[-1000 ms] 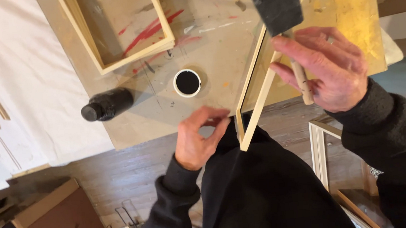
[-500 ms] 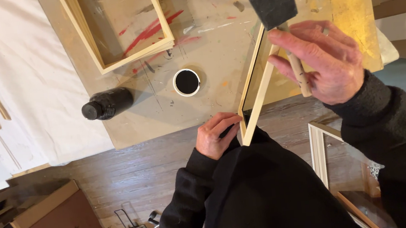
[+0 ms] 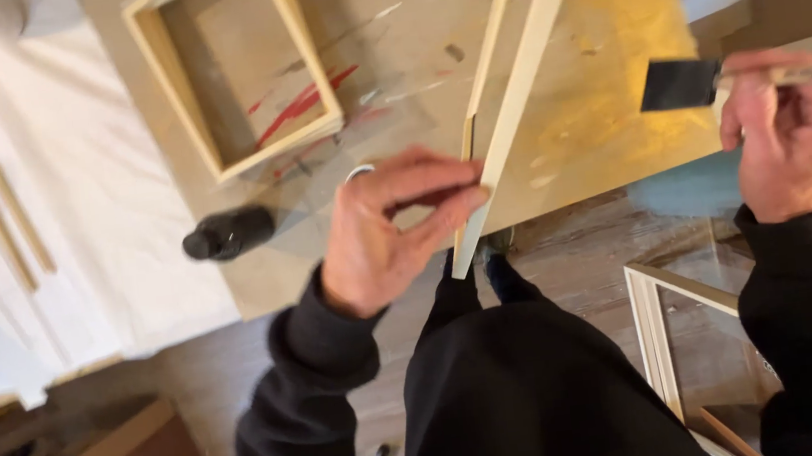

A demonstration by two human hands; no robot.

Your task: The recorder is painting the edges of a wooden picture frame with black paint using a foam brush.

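Note:
My left hand (image 3: 388, 230) grips the near corner of a pale wooden frame (image 3: 513, 96) that leans on the paint-stained board (image 3: 607, 126). My right hand (image 3: 788, 132) is off to the right, apart from the frame, and holds a foam brush (image 3: 680, 83) by its wooden handle, the black foam head pointing left. A small white cup is almost wholly hidden behind my left hand; only its rim (image 3: 357, 172) shows.
A second wooden frame (image 3: 229, 71) lies flat at the board's far left. A black bottle (image 3: 228, 233) lies on its side by the board's edge. White cloth (image 3: 74, 223) with thin wood strips (image 3: 15, 234) is at left. Another frame (image 3: 658, 332) stands on the floor at right.
My left hand has come up from the frame's lower tip and closed around its corner, covering the cup. My right hand with the brush has swung out to the right, away from the frame.

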